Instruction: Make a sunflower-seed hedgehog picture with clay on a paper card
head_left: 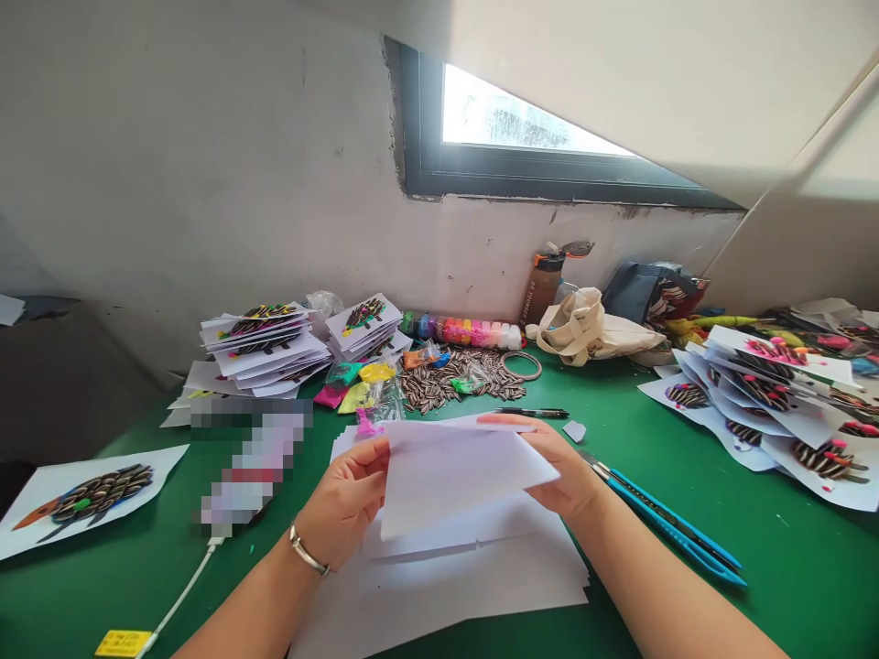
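My two hands hold a white sheet of paper (460,485) raised above a stack of white paper (473,590). The sheet appears folded along its upper part, or is two sheets together; I cannot tell which. At its left edge, my left hand (353,499) pinches it between thumb and fingers. The right edge is gripped by my right hand (553,462), whose fingers are partly behind the paper. Just right of that hand lie blue-handled scissors (669,526). Beyond the sheet are a black pen (532,413) and a small paper scrap (575,431).
Piles of seed-decorated cards (267,352) stand at left, and more cards (775,403) at right. Striped sunflower seeds (446,375), a tape roll (522,366), colored clay packets (357,398), a bottle (542,288) and a cloth bag (591,329) line the back. A white cable (182,595) crosses front left.
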`<state>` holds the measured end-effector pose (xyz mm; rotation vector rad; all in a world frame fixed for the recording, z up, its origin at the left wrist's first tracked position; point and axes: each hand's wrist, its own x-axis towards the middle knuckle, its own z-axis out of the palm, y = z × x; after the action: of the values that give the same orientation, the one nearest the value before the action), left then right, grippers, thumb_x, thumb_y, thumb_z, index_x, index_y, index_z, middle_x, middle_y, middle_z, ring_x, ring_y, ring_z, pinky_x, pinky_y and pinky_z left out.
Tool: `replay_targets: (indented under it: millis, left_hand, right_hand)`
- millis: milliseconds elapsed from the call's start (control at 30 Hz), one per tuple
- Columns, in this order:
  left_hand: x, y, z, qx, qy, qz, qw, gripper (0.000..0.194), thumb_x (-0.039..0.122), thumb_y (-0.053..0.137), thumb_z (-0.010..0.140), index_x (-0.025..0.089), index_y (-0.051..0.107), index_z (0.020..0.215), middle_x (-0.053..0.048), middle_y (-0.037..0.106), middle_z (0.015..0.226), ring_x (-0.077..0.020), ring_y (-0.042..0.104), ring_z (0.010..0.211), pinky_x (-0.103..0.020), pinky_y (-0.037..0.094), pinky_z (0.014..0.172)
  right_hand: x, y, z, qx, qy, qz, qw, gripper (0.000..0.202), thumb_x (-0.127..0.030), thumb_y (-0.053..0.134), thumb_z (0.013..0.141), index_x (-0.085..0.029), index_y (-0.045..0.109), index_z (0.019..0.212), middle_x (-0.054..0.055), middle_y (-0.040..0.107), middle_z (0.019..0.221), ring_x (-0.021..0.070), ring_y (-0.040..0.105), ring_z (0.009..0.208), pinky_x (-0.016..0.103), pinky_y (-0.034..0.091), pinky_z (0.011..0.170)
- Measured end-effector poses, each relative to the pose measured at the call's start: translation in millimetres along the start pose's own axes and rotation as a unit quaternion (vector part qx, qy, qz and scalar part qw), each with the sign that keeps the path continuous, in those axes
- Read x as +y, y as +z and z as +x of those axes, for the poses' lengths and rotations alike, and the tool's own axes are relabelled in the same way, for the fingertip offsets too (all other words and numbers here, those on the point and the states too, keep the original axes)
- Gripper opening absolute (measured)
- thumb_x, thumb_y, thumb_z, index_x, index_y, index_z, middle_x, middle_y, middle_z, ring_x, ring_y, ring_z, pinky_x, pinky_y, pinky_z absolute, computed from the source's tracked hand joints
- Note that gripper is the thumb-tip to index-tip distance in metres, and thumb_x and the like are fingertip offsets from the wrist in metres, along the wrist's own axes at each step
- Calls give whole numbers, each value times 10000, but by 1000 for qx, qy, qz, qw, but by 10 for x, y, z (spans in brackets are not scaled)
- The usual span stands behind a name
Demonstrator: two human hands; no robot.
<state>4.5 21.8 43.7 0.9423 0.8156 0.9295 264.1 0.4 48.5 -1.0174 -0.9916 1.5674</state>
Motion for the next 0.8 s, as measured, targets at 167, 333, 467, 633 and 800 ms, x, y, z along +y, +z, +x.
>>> replay_targets:
  millis: [167, 333, 467, 633, 800]
  left_hand:
    - [-10, 23, 20, 50, -28, 22, 998, 327, 330, 819, 599, 185, 727, 878, -65, 719, 832, -211, 660, 763, -308, 520, 725]
    - [-35, 20, 15, 76, -30, 60, 995, 340, 433, 770, 659, 154, 704, 843, -101, 707, 879, -244, 638, 907, -338, 528, 761]
    - [-33, 18, 16, 84, -42, 46, 994, 353, 469, 754, 666, 155, 661, 798, -84, 690, 820, -235, 657, 831, -319, 537, 665]
    - [-3, 1, 36, 99, -20, 66, 993, 316, 401, 788, 637, 155, 591, 629, 27, 562, 596, -148, 639, 622, -237, 499, 602]
    - [-28, -19, 45, 109, 25, 162, 980, 345, 446, 745, 667, 154, 576, 598, 33, 515, 582, -153, 627, 613, -248, 483, 600]
  right_hand:
    - [82, 27, 29, -44, 22, 37, 998, 227, -332, 748, 679, -154, 703, 813, 53, 680, 718, 156, 610, 634, 270, 439, 593]
    - [155, 27, 71, -11, 16, -58, 998, 330, -454, 638, 792, -137, 690, 717, 60, 659, 675, 145, 594, 675, 274, 419, 655]
    - [168, 10, 75, -10, 20, -85, 996, 344, -464, 628, 797, -133, 707, 751, 62, 655, 681, 144, 584, 674, 278, 408, 664]
    - [163, 20, 63, -22, 13, -108, 994, 339, -460, 623, 802, -136, 707, 752, 60, 652, 695, 154, 584, 691, 284, 405, 675]
    - [156, 48, 53, -4, -9, -82, 997, 311, -464, 626, 801, -165, 702, 838, 44, 651, 760, 149, 580, 704, 280, 410, 675]
